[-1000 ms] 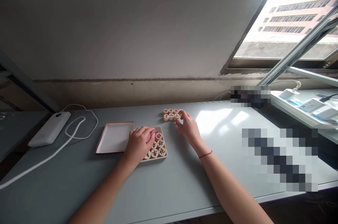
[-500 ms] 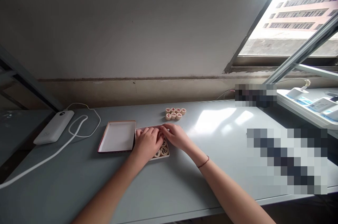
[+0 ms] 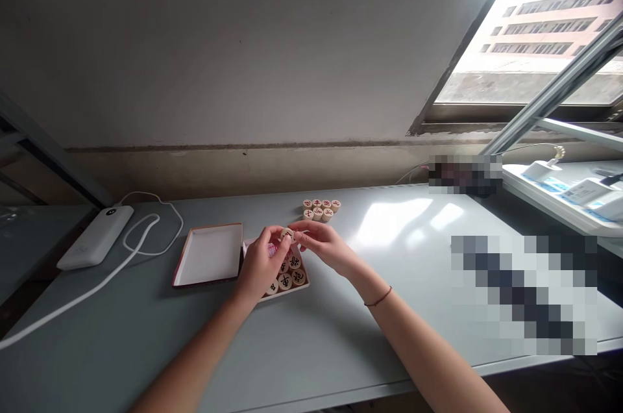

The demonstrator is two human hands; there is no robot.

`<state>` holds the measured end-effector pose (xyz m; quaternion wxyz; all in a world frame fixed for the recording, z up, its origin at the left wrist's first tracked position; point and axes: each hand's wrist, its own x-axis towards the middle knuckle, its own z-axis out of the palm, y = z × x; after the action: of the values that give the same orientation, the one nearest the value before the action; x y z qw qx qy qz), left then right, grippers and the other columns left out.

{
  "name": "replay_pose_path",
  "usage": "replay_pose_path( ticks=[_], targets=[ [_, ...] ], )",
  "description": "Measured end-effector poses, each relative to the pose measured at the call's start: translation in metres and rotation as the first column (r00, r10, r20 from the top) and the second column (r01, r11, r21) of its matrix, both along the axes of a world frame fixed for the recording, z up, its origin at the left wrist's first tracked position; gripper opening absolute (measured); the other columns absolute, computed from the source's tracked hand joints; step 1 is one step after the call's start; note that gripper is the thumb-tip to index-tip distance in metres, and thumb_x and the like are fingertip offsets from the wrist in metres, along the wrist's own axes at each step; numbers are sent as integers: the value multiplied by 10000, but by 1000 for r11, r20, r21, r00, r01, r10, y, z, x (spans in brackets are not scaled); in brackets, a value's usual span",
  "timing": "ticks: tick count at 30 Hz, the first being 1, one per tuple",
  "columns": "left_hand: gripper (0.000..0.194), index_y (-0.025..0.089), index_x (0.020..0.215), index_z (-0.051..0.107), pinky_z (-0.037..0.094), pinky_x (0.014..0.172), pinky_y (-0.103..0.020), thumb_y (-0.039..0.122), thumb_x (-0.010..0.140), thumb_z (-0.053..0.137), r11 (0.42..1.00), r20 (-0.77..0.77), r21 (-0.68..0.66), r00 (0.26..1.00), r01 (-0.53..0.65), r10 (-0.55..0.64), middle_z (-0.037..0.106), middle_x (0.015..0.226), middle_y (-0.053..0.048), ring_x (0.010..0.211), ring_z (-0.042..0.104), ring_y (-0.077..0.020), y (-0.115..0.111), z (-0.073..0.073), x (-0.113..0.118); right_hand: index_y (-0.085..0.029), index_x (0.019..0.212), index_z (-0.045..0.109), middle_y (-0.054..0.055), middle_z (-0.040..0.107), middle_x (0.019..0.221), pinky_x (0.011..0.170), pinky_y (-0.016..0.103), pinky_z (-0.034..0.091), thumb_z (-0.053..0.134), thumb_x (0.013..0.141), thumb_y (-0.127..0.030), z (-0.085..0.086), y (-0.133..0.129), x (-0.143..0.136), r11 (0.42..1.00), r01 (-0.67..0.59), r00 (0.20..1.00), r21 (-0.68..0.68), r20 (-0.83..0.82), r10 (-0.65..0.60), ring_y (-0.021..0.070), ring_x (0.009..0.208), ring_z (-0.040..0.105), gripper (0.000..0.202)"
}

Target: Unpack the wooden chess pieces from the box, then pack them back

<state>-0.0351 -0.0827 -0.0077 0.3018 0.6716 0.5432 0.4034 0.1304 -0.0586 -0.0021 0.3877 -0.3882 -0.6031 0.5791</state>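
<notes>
A round wooden piece (image 3: 287, 233) with a dark character is pinched above the box between my left hand (image 3: 263, 260) and my right hand (image 3: 325, 244). Fingers of both hands touch it. Below them sits an open box (image 3: 306, 284) holding several round pieces (image 3: 285, 281) with black characters; my left hand hides part of it. Beyond my right hand, several pieces with red characters (image 3: 318, 212) stand in two rows on the grey table.
The white-lined lid (image 3: 209, 254) lies left of the box. A white power bank (image 3: 96, 237) with a looping white cable (image 3: 104, 283) is at the far left. White chargers (image 3: 542, 170) sit on a shelf at the right.
Both hands have lifted a little from the box, and a piece now shows between them. More of the black-character pieces are uncovered. The box and lid appear slightly shifted.
</notes>
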Motion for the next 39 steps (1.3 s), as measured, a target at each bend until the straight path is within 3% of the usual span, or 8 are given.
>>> replay_pose_path(
  ticks=[6, 11, 18, 21, 24, 31, 34, 39],
  targets=[
    [223, 213, 926, 591, 528, 844, -344, 420, 859, 540, 994, 24, 53, 995, -97, 96, 702, 1031, -47, 939, 659, -193, -2, 1, -4, -154, 955, 669, 95, 712, 914, 711, 331, 529, 681, 731, -461, -4, 15, 18, 957, 290, 956, -13, -38, -290, 178, 762, 654, 380],
    [223, 219, 1005, 607, 540, 844, -319, 374, 858, 546, 993, 89, 69, 992, -98, 92, 708, 983, -39, 922, 670, -177, 2, -2, -11, -150, 871, 671, 99, 715, 880, 707, 324, 484, 592, 755, -371, -19, 37, 63, 729, 637, 671, 249, 287, -684, 203, 794, 646, 261],
    [252, 233, 1096, 609, 532, 843, -299, 284, 859, 541, 991, -5, 128, 999, -43, 44, 653, 1070, -38, 904, 655, -154, 2, -7, -9, -169, 816, 659, 99, 681, 877, 703, 333, 445, 534, 782, -331, -31, 40, 66, 699, 590, 509, 404, 486, -710, 220, 800, 599, 208],
    [254, 234, 1105, 590, 527, 805, -299, 325, 870, 559, 986, -115, 162, 992, -27, 46, 650, 1052, -36, 860, 652, -159, 1, -9, -10, -175, 873, 649, 100, 667, 907, 697, 312, 451, 501, 849, -360, -19, 24, 37, 725, 444, 643, 527, 376, -667, 188, 761, 580, 238],
    [225, 231, 1085, 575, 507, 792, -307, 327, 882, 558, 969, -256, 247, 966, 25, 41, 659, 1011, -38, 886, 642, -182, 0, -10, -12, -200, 907, 641, 45, 673, 823, 609, 254, 451, 502, 881, -409, -5, -1, 1, 886, 200, 879, 419, 323, -351, 145, 679, 574, 252],
    [218, 222, 1117, 558, 488, 815, -318, 263, 909, 508, 928, -467, 345, 883, 142, 39, 660, 1012, -58, 917, 629, -201, 0, -7, -14, -195, 946, 656, 32, 670, 809, 585, 233, 481, 560, 834, -329, -3, -15, -15, 904, 151, 908, 399, 305, -286, 129, 677, 589, 199],
    [265, 232, 1128, 578, 476, 851, -344, 353, 898, 529, 936, -556, 332, 826, 119, 92, 643, 1007, -68, 955, 610, -231, 4, 2, -24, -189, 970, 670, 75, 657, 945, 629, 265, 510, 562, 823, -333, -10, 6, 13, 841, 275, 828, 467, 329, -453, 147, 728, 613, 232],
    [280, 228, 997, 655, 485, 739, -318, 396, 894, 456, 992, -685, 88, 718, -91, 127, 586, 973, -64, 848, 625, -224, 11, 14, -59, -173, 1073, 628, 83, 645, 970, 686, 320, 476, 550, 799, -291, -24, 34, 58, 718, 443, 501, 537, 516, -695, 167, 708, 593, 309]
  ],
)
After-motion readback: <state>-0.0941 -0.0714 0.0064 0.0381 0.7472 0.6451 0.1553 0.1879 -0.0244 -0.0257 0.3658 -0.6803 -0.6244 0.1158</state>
